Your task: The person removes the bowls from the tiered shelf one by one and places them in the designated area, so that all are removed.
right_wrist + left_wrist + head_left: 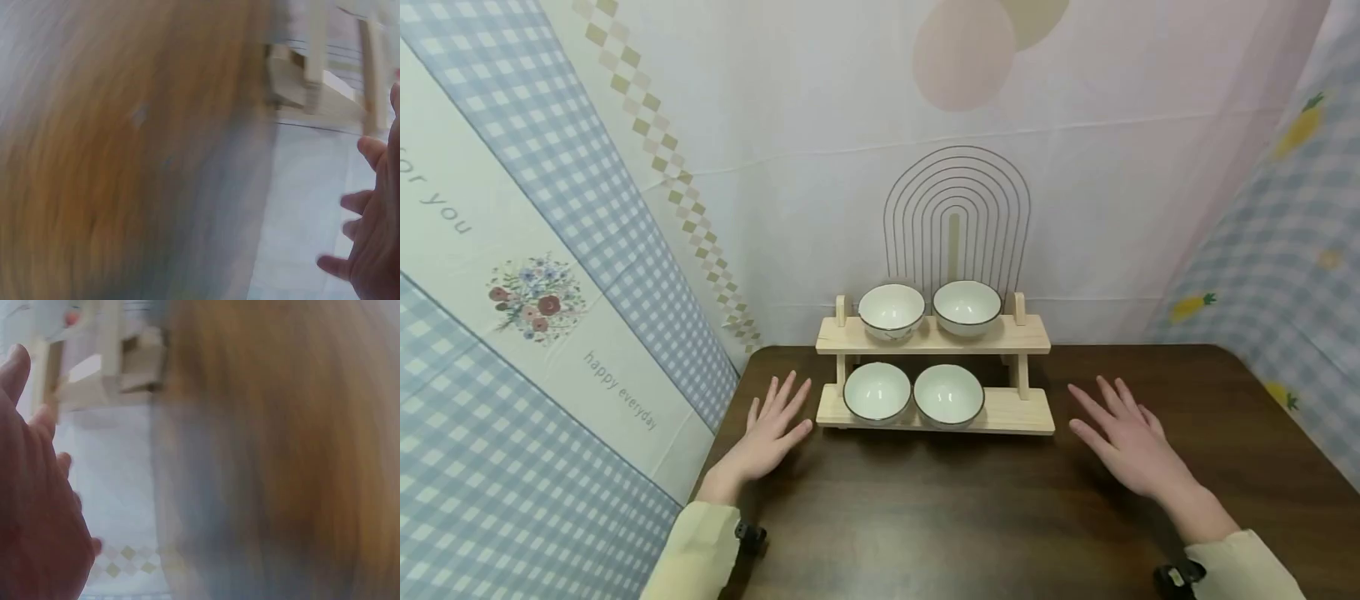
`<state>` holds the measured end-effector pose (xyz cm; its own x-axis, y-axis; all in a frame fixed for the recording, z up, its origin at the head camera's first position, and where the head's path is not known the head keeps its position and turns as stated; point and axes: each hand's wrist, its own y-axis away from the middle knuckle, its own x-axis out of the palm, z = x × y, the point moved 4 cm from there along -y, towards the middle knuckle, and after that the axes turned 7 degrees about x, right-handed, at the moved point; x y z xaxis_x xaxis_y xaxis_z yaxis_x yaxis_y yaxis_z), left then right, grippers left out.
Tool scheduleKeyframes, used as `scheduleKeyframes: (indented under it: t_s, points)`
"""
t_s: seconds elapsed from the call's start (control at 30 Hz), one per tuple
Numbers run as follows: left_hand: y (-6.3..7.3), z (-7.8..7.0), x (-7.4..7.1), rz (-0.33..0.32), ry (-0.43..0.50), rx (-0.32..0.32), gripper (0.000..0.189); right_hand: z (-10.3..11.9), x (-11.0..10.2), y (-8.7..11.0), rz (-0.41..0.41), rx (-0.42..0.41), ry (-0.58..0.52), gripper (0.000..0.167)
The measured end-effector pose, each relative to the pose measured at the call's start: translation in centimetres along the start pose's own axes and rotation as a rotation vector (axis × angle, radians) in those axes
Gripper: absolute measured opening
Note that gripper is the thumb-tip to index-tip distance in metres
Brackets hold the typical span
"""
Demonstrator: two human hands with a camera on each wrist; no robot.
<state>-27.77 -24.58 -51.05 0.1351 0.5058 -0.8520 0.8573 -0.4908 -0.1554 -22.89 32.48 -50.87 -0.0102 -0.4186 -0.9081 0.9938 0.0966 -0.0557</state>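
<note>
A two-tier wooden rack (1017,410) stands toward the back of the dark table. Two white bowls with dark rims, an upper left bowl (892,310) and an upper right bowl (967,307), sit on its top shelf. On the bottom shelf are a lower left bowl (877,392) and a lower right bowl (949,395), side by side. My left hand (769,433), fingers spread, is just left of the rack and holds nothing. To the rack's right, my right hand (1127,437) is spread too, with nothing in it. Both wrist views show the rack's end beyond the fingers.
The brown wooden table (925,517) has rounded back corners. A pale patterned cloth (820,208) hangs behind it. Blue checked cloths hang at the left (647,275) and right (1262,242). The bottom shelf's right end shows bare wood.
</note>
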Motion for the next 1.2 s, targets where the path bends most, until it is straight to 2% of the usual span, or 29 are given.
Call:
scheduleKeyframes:
  t_s: [0.13,0.23,0.33,0.5,0.67,0.8,1.0,1.2]
  points:
    - [-0.6,-0.3,0.5,-0.119,0.204,-0.053,0.07,1.0,-0.8,0.1,-0.06,-0.004,-0.159,0.058]
    - [-1.2,-0.6,1.2,-0.216,0.304,-0.128,0.069,2.3,-1.0,0.3,-0.129,0.01,-0.248,0.053]
    - [-1.7,-0.9,2.2,-0.271,0.369,-0.211,0.065,3.8,-0.6,0.3,-0.161,0.045,-0.323,0.052]
    - [-2.7,-1.6,3.5,-0.291,0.482,-0.275,0.058,6.3,0.3,-0.2,-0.124,0.099,-0.407,0.054]
    - [-3.3,-1.8,4.3,-0.321,0.572,-0.282,0.052,8.2,0.9,-0.7,-0.074,0.119,-0.453,0.054]
    - [-3.4,-1.5,4.6,-0.359,0.625,-0.298,0.049,9.6,1.6,-1.6,-0.023,0.142,-0.548,0.054]
    - [-3.3,-1.4,4.7,-0.379,0.67,-0.306,0.049,11.9,3.5,-2.9,0.03,0.211,-0.708,0.057]
    - [-3.2,-1.4,4.8,-0.381,0.681,-0.302,0.048,14.2,5.5,-3.4,0.051,0.258,-0.712,0.069]
